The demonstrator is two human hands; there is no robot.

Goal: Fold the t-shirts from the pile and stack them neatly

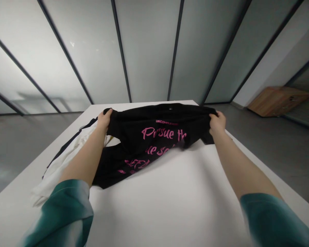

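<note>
The black shirt (157, 135) is in the middle of the frame, stretched from side to side between two hands above a white table (157, 209). The left hand (103, 120), left of centre, is closed on one upper end of the cloth; the right hand (218, 122), right of centre, pinches the opposite end, with a short flap hanging just below it. As far as the work shows, both ends are gripped and the upper edge is drawn out fairly straight, so the spreading looks partly done. What remains uneven is the lower edge: it slants from low on the left, near the left forearm, up towards the right, and the pink print (163, 133) is broken by folds, some of its letters cut off. The shirt is not lying flat, nor is it folded; whether its lowest part touches the table I cannot tell. At the left of the frame, a white garment (73, 149) lies loosely on the table, partly behind the left forearm, with a dark cloth (63, 149) along its outer side. Neither hand is closed on these two, which look rumpled rather than neatly stacked.
</note>
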